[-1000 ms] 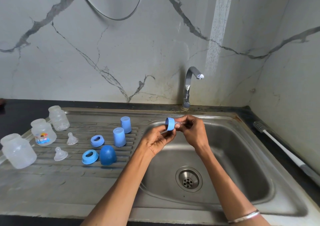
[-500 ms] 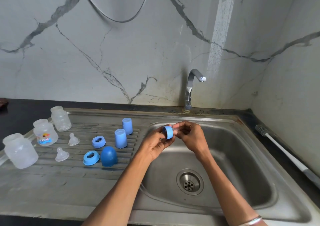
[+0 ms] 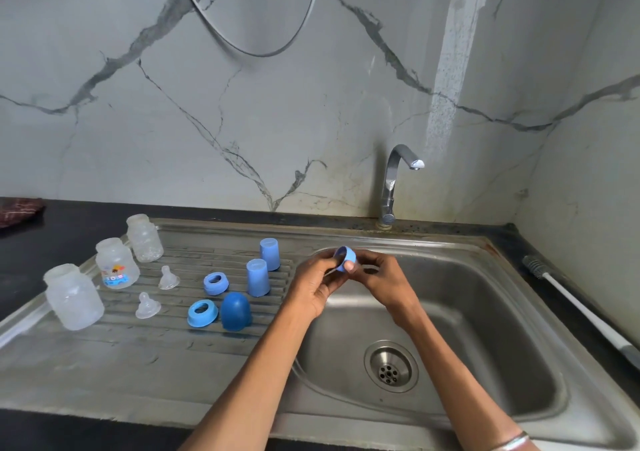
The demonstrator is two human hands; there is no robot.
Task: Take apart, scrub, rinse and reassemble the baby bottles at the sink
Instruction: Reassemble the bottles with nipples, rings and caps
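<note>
Both hands meet above the sink (image 3: 491, 277). The left hand (image 3: 313, 286) and right hand (image 3: 382, 279) pinch one blue ring (image 3: 344, 258) between fingertips.

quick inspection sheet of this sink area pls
surface: steel drainboard beside the sink; tap not running
job's things: three bottles, two teats, two rings, three caps on the drainboard; brush on the right counter
clutter: cloth far left
hands: left hand and right hand both hold a blue ring over the sink
cables: hose looped on the wall
surroundings: marble wall
</note>
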